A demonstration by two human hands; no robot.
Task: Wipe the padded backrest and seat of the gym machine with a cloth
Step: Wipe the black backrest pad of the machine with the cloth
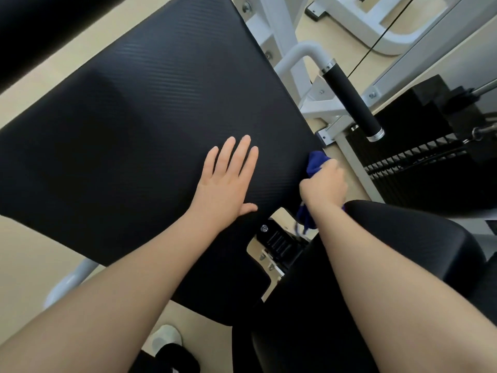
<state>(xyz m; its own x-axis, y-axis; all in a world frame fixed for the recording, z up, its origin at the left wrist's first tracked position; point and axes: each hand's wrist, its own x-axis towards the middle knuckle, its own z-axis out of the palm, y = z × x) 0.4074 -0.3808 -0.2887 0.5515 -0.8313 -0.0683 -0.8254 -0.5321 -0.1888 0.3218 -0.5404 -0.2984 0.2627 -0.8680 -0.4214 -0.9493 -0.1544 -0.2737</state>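
Two black pads fill most of the view. Biggest is the padded backrest [150, 109], ribbed carbon-weave texture, running diagonally from top centre to the lower middle. Second is the smooth padded seat [408, 238] at lower right, apart from the backrest, with a gap between them showing black bracket hardware and a bolt.

White steel frame [271, 30] runs behind the backrest's right edge, upper right. Weight stack [419, 157], black plates, sits at the right behind the frame upright. Beige floor shows around everything.

Handle with black foam grip [349, 100] on a white bent tube hangs just right of the backrest edge, chrome collars at both ends, not touching either hand.

Both forearms are bare, coming in from the bottom corners. Left hand [228, 181]: flat, palm down on the backrest's lower-right area, fingers extended and together, thumb splayed toward the pad's bottom edge. Holding nothing.

Right hand [325, 184]: clenched into a fist around a blue cloth [316, 162], at the backrest's right edge near its lower corner. Cloth bunches out above the knuckles against the pad edge; a loose tail hangs below the wrist over the gap, just beside the seat's front corner.

White shoe toe [165, 339] is visible on the floor at bottom centre, under the backrest.
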